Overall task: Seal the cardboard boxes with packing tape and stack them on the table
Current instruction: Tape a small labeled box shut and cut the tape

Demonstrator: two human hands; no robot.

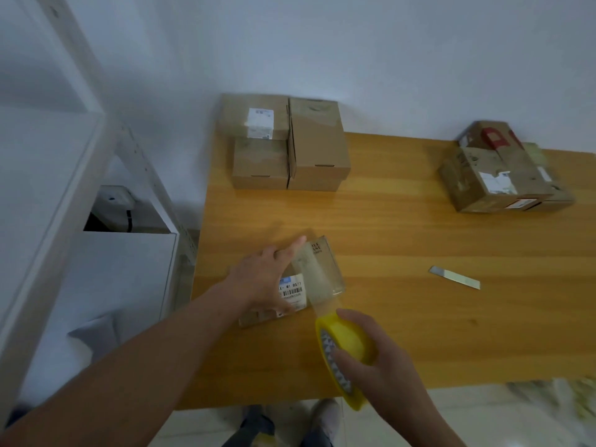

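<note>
The left hand (261, 279) lay spread flat, fingers straight, pressing down the small box (320, 251) directly beneath its palm on the table (419, 240). From beside its fingertips a clear strip of tape (322, 285) ran across the box top to the tape roll (346, 343), which the right hand (383, 359) gripped, fingers curled round its rim. The taut strip could wrinkle if the roll tilted, or drag the light box if the palm eased. A blade (454, 278) lay well right of both hands.
</note>
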